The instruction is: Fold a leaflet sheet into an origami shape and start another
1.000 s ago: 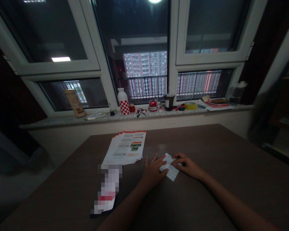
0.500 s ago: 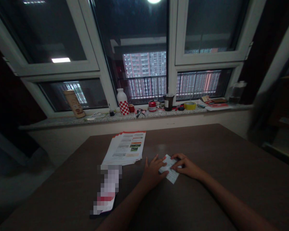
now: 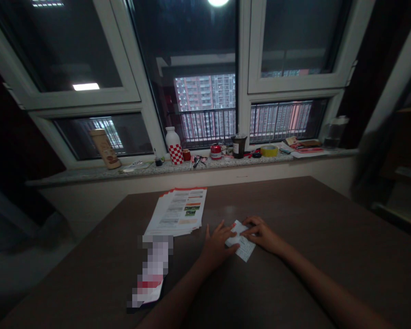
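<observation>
A small white folded paper [image 3: 242, 245] with print and a red corner lies on the dark brown table [image 3: 294, 274] in front of me. My left hand [image 3: 216, 246] rests flat on the table with fingers spread, its fingertips pressing the paper's left edge. My right hand [image 3: 262, 235] lies on the paper's right part, fingers bent and pressing down on its top fold. Neither hand lifts the paper off the table.
A stack of printed leaflets [image 3: 178, 211] lies to the left, and a blurred-out item [image 3: 151, 270] nearer the front left. The stone windowsill [image 3: 89, 172] holds a checked bottle [image 3: 174, 145], a brown carton [image 3: 105, 148], a dark cup [image 3: 239, 145], yellow tape [image 3: 269, 150] and papers.
My right hand has slid slightly left along the paper's top, and the paper has shifted a little. My left hand has stayed put.
</observation>
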{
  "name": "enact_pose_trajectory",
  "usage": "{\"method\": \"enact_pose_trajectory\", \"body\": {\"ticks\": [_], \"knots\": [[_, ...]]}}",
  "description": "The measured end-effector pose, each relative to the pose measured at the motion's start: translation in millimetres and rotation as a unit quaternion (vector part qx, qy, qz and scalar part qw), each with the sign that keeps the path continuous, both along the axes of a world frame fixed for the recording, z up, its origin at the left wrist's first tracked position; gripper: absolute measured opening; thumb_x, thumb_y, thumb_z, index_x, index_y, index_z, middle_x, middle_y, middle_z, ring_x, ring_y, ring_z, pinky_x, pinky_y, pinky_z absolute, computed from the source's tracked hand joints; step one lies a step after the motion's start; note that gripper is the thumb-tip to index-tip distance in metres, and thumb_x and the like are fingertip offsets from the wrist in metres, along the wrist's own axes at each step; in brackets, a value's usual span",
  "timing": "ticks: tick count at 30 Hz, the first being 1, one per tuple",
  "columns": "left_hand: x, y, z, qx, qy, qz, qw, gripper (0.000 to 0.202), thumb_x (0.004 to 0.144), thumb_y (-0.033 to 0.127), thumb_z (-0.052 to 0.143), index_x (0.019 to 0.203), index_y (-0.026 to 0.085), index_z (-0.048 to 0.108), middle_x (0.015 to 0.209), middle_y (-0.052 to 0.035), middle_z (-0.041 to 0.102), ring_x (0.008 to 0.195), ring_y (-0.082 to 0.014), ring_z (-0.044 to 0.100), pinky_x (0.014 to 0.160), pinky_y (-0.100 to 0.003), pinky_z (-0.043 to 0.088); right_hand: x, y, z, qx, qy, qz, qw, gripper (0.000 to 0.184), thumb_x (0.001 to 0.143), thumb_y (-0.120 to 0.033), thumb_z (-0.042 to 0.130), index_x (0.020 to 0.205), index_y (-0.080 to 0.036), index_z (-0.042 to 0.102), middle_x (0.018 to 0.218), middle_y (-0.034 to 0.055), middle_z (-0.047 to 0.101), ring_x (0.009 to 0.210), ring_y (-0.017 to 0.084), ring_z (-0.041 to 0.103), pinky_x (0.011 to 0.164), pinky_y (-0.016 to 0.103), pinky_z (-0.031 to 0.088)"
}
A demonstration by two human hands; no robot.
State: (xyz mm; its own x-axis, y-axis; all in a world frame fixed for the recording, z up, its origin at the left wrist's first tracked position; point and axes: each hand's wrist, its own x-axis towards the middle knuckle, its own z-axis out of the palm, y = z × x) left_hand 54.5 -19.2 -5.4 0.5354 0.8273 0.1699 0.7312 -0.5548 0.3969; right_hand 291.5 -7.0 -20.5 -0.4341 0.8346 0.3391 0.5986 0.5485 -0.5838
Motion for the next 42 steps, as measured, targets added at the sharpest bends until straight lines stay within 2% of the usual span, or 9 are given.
{"method": "enact_pose_trajectory", "body": {"ticks": [5,8,21,27,42], "knots": [[-0.1,1.9,-4.2,0.000,-0.009,0.004,1.000,0.037,0.083,0.050,0.061,0.118,0.037,0.057,0.143,0.0036,0.048,0.141,-0.0266,0.026,0.109,-0.068,-0.006,-3.1,2.3,-1.1,-0.006,-0.022,-0.034,0.999,0.026,0.090,-0.045,0.054,0.103,-0.032,0.073,0.122,0.0063,0.056,0.129,0.029,0.033,0.109,0.048,0.026],[-0.3,2.0,-4.1,-0.001,-0.008,0.002,1.000,0.037,0.084,0.050,0.060,0.119,0.037,0.057,0.144,0.0039,0.046,0.141,-0.0265,0.025,0.109,-0.068,-0.005,-5.1,3.6,-2.5,-0.007,-0.026,-0.058,0.998,0.026,0.091,-0.043,0.053,0.104,-0.032,0.073,0.124,0.0059,0.056,0.130,0.029,0.032,0.109,0.048,0.027],[-1.1,3.7,-7.4,-0.003,0.006,0.006,1.000,0.039,0.085,0.053,0.056,0.121,0.037,0.056,0.144,0.0035,0.046,0.141,-0.0289,0.025,0.107,-0.070,-0.008,-12.7,7.6,-8.3,0.009,-0.051,-0.114,0.992,0.027,0.091,-0.035,0.054,0.114,-0.035,0.068,0.124,0.0046,0.056,0.116,0.024,0.047,0.101,0.039,0.038],[-1.2,4.2,-7.8,-0.007,0.010,0.004,1.000,0.040,0.085,0.053,0.056,0.122,0.039,0.055,0.144,0.0043,0.045,0.141,-0.0283,0.025,0.107,-0.071,-0.007,-16.3,4.3,-2.7,0.021,-0.086,-0.125,0.988,0.033,0.093,-0.038,0.048,0.123,-0.035,0.062,0.123,0.0050,0.056,0.113,0.024,0.049,0.098,0.039,0.040],[-1.6,5.2,-10.9,0.004,-0.005,0.006,1.000,0.037,0.084,0.052,0.059,0.119,0.040,0.055,0.144,0.0061,0.046,0.140,-0.0274,0.028,0.106,-0.072,-0.008,-22.3,-0.5,4.0,0.031,-0.139,-0.155,0.978,0.036,0.094,-0.040,0.043,0.126,-0.037,0.058,0.123,0.0053,0.055,0.112,0.024,0.048,0.097,0.038,0.039]]}}
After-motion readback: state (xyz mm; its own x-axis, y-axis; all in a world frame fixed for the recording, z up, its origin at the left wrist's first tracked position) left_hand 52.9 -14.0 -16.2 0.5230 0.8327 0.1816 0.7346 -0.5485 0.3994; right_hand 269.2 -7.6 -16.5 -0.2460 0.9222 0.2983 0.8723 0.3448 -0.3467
